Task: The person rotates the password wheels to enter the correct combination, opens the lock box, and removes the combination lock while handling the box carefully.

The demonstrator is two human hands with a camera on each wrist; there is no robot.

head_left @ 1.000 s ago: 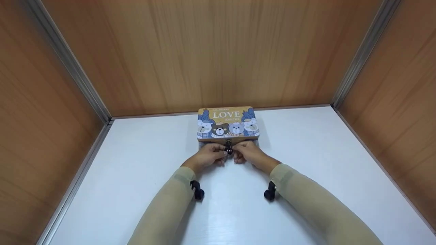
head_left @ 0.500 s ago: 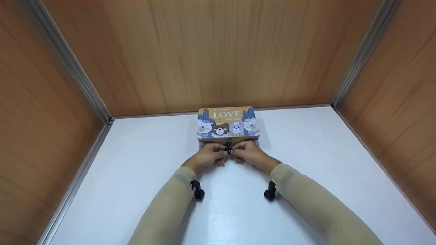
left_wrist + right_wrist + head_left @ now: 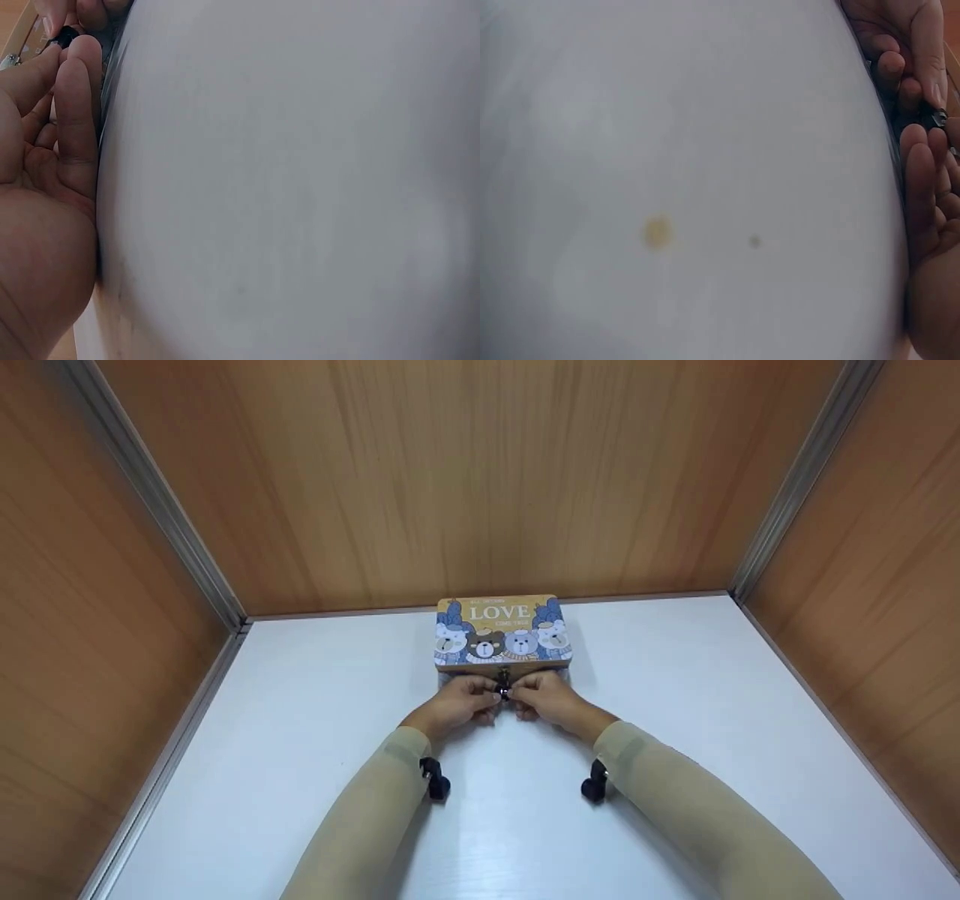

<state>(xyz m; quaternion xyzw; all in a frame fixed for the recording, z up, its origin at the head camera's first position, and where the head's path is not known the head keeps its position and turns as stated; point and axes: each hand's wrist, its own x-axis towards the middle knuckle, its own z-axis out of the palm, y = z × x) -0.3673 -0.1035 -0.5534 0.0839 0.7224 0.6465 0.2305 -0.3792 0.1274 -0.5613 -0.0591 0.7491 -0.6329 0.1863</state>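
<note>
A closed rectangular box (image 3: 502,630) lies in the head view, its yellow lid printed with bears and the word LOVE. From the clasp on its front hangs a small black padlock (image 3: 503,691). My left hand (image 3: 459,703) pinches the padlock's left side between thumb and forefinger. On the opposite side, the thumb and fingertips of my right hand (image 3: 553,699) pinch it too. Both wrist views show the dark padlock (image 3: 64,36) between the fingertips, mostly covered by them. The other fingers of each hand lie low, close to the table.
The box stands on a white table (image 3: 337,675) near the wooden back panel (image 3: 480,472). Wooden side panels with metal corner rails (image 3: 165,502) enclose the table left and right. Small black devices (image 3: 594,786) are strapped at both wrists.
My right thumb and fingertips have shifted slightly left and closed in on the padlock, covering more of its right side. The left hand and the box have stayed in place.
</note>
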